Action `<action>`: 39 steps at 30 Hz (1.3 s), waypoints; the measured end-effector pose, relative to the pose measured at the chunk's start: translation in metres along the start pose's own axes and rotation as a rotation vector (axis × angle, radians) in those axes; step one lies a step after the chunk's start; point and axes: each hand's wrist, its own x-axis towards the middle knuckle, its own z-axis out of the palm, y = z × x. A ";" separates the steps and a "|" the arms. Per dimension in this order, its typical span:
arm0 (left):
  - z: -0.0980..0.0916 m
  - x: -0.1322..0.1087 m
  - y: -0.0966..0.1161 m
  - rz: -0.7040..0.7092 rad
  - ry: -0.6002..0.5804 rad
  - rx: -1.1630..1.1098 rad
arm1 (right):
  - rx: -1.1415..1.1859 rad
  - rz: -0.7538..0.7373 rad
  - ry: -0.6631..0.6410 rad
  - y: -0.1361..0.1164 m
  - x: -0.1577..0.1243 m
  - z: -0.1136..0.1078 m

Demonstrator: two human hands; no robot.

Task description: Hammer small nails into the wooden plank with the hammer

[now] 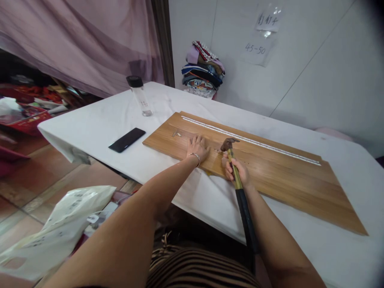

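This looks like a home: pink curtain [90, 40], folded fabrics [204, 74], tiled floor [100, 170].

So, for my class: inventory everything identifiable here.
Table: 1, white, centre
Board: 1, brown, on table
Strips: 2, white, on board
Nails: unclear count, silvery, on board
Phone: 1, black, beside board
Bottle: 1, clear, behind phone
Clothes: 1 pile, multicoloured, by wall
Papers: 2, white, on wall
Curtain: 1, pink, back left
Bag: 1, cream, lower left
Hammer: 1, yellow-black handle, over board
Striped top: 1, black-tan, bottom centre
Left hand: 1, bare, on board
Right hand: 1, bare, around hammer
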 end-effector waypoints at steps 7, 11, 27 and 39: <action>0.000 0.000 0.000 -0.001 -0.005 0.005 | -0.005 0.011 -0.014 0.000 0.000 0.001; 0.001 0.000 -0.001 0.005 0.012 0.003 | -0.026 0.007 0.003 0.000 0.001 0.000; 0.000 0.000 0.000 0.001 0.001 -0.002 | -0.018 0.020 -0.006 0.000 0.000 0.000; 0.007 0.002 -0.003 0.014 0.025 0.000 | -0.014 0.023 -0.008 0.000 -0.001 -0.001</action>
